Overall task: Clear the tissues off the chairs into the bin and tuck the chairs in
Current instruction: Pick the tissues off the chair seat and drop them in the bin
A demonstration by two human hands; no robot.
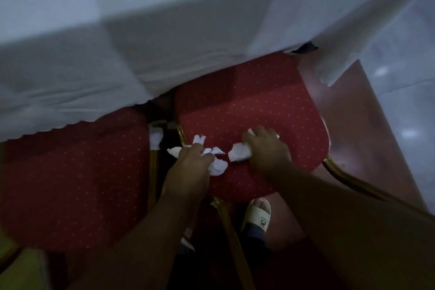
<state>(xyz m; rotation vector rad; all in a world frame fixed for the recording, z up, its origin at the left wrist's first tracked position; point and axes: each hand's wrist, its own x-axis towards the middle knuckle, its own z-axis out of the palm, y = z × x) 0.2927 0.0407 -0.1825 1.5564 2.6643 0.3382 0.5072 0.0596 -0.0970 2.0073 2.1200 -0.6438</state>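
Left hand [188, 160]: clutching crumpled white tissues [217, 165].
Right hand [266, 146]: gripping a soft wad [239, 152].
Chair seat [247, 101]: red dotted fabric, rounded.

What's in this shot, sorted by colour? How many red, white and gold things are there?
Red: 2, the right seat and the left seat.
White: 3 kinds, the tablecloth, the tissues (exact number hard to tell, since the left hand and right hand cover some), and a sandal.
Gold: 2 chair frames.
Total: 7.
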